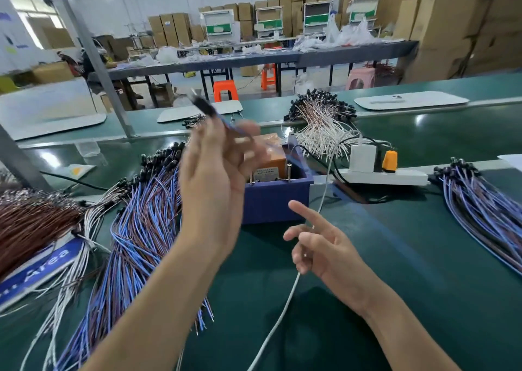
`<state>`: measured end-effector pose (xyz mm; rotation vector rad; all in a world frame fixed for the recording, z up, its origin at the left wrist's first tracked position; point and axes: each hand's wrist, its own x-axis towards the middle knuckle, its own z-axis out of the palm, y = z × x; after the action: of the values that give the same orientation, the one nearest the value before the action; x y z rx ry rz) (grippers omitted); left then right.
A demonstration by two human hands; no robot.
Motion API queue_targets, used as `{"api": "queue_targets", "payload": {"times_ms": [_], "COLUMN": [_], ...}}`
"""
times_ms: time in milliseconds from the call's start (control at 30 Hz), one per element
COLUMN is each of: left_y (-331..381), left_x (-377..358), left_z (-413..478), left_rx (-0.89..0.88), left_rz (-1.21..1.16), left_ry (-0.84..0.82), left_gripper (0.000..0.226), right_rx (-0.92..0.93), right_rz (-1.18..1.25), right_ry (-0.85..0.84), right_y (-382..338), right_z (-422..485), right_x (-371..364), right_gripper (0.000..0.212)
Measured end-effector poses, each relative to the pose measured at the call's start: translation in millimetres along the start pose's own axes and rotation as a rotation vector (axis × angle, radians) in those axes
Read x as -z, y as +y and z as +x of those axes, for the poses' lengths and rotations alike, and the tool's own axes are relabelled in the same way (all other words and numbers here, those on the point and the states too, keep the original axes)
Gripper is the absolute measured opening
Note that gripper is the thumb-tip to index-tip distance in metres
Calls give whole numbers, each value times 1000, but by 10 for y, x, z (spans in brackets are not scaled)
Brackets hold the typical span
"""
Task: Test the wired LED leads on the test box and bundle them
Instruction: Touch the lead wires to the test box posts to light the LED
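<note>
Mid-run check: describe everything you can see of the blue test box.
The test box is a blue, plastic-looking, open-topped tray sitting level on the green bench top, mid-frame. Inside sits an orange unit with a small label, too blurred to read. Two bare metal posts stand upright near its front wall. A black cable reaches its right rear corner. The raised left hand, holding a lead, hides its left part; no hand visibly touches it.

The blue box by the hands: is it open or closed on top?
Open: the blue box has no lid, and an orange unit and upright metal pins show inside.
</note>
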<state>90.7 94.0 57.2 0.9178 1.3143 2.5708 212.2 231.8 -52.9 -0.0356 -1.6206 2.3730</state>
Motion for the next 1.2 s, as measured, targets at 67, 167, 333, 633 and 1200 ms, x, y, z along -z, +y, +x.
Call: {"api": "queue_targets", "payload": {"times_ms": [67, 167, 333, 633, 1200], "left_y": [-205, -521, -751, -905, -1067], "left_x": [9, 181, 520, 708, 568], "left_z": [-126, -259, -327, -408, -492], "left_rx": [199, 345, 290, 105, 294], "left_rz": [-142, -3, 308, 839, 1194], "left_ry": [56, 191, 277, -47, -123], "left_gripper": [21, 18, 15, 15, 24], "right_rx": [32, 64, 74, 144, 85], "right_rz": [98, 174, 218, 130, -393], "right_ry": [37, 115, 278, 598, 303], "right_y": [-9, -14, -9, -12, 165], "right_z": [8, 26, 93, 90, 53], "right_x": [16, 51, 53, 124, -58], "right_gripper": [51, 45, 27, 31, 26]}}
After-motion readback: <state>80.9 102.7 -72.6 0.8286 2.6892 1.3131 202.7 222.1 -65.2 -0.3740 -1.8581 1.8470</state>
